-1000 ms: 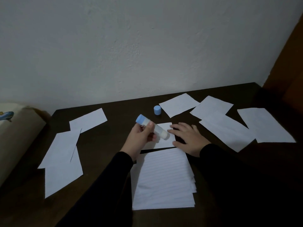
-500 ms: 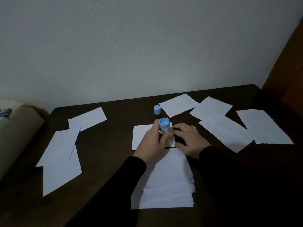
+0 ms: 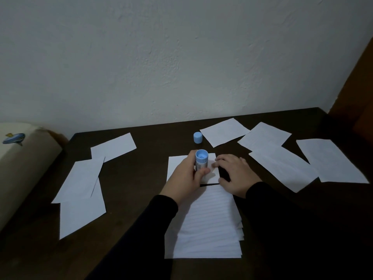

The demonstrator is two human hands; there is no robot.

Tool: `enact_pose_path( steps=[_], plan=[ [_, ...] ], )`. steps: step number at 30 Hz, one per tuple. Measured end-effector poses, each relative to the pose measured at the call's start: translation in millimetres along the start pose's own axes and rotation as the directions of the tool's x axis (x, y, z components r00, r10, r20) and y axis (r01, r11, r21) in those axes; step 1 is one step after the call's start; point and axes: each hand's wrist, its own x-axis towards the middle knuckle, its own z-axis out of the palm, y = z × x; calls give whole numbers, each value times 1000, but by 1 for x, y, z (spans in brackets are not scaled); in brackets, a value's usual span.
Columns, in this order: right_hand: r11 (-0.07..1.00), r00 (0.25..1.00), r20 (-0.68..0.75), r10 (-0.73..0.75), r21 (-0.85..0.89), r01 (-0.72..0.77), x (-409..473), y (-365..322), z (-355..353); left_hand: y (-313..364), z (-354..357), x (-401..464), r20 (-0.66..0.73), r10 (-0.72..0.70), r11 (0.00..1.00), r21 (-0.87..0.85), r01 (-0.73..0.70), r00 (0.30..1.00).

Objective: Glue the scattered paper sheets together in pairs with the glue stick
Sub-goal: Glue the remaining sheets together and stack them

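Dark wooden tabletop (image 3: 141, 174) carried scattered white paper sheets. Left hand (image 3: 182, 181) gripped the upright blue-ended glue stick (image 3: 201, 162) on a small white sheet (image 3: 177, 165); right hand (image 3: 235, 175), its grip released, pressed flat beside it. Loose blue cap (image 3: 197, 137) stood behind.

The scene is dim and underexposed, with a cool bluish-grey cast. The wall (image 3: 181, 57) in the upper frame is the brightest area, evenly lit without glare. The dark table (image 3: 141, 178) and black sleeves (image 3: 282, 229) merge into near-black at the lower frame, losing detail. Shadows are soft and faint. Fine detail is smeared and grainy; wide-angle bending curves the frame's edges.
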Motion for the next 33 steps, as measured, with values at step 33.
enact_pose_path(
  steps=[33],
  plan=[
    [994, 995, 50, 81, -77, -78, 8, -9, 0, 0, -15, 26, -234, -363, 907, -312, 284, 902]
  ],
)
